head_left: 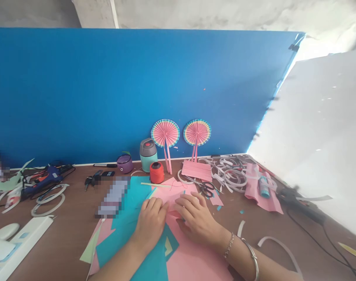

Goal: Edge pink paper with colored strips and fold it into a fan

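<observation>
My left hand [151, 222] is closed, its curled fingers and thumb pressed on pink paper in the middle of the desk. Facing it, my right hand [195, 216] bends its fingers over the same pink paper [172, 210], its thumb tucked low. Much of that paper is hidden under the hands. Beneath lie teal sheets [139, 191] on the left and a large pink sheet [192, 261] on the right. Beyond my right hand are black-handled scissors [207, 189] and a pleated pink paper [197, 170].
Two round pleated fans [165, 133] lean on the blue panel [107, 89]. A teal flask [148, 156], a red container [157, 172] and a purple jar [124, 164] stand behind the sheets. White strips [232, 175] tangle at right. A power strip [28, 246] lies at left.
</observation>
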A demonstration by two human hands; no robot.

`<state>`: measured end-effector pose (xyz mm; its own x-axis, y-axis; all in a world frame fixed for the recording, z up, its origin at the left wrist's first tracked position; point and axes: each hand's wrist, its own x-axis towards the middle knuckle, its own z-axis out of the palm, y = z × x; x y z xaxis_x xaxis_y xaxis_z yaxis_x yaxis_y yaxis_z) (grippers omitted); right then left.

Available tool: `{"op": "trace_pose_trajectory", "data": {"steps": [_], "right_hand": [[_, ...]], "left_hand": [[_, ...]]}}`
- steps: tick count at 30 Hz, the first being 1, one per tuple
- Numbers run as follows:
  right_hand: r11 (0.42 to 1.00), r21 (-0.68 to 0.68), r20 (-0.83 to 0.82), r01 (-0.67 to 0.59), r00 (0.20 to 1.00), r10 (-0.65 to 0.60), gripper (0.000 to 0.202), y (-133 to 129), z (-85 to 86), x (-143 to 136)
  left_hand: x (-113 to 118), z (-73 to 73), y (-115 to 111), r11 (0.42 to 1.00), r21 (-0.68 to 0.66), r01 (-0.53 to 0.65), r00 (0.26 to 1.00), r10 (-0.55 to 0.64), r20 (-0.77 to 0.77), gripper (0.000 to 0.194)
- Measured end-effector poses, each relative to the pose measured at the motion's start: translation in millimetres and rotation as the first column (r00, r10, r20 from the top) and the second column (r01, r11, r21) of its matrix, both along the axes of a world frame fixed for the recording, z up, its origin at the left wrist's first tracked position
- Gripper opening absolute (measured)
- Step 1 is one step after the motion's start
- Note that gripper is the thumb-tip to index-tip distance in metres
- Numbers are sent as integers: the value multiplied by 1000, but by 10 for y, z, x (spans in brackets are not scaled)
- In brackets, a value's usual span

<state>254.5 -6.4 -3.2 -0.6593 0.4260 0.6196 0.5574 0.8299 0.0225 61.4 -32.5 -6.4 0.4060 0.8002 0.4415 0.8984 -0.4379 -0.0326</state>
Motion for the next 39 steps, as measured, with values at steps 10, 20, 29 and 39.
{"op": "trace_pose_trajectory", "data": {"steps": [10,20,29,39], "right_hand": [[973,-196,194,123,977,-85,15,202,-102,124],[929,-357,192,96,981,-27,21,268,-124,222],[850,-527,-35,15,999,-40,19,300,-89,258],[819,-574,-56,24,996,-69,20,350,-131,233]], "left_hand": [[-101,-18,30,981,-193,9,1000,-4,25,19],[-223,39,53,939,-342,21,983,43,179,25],[-304,106,105,868,-496,10,875,232,424,16],[-323,-6,172,896,-443,-11,877,222,426,19]]}}
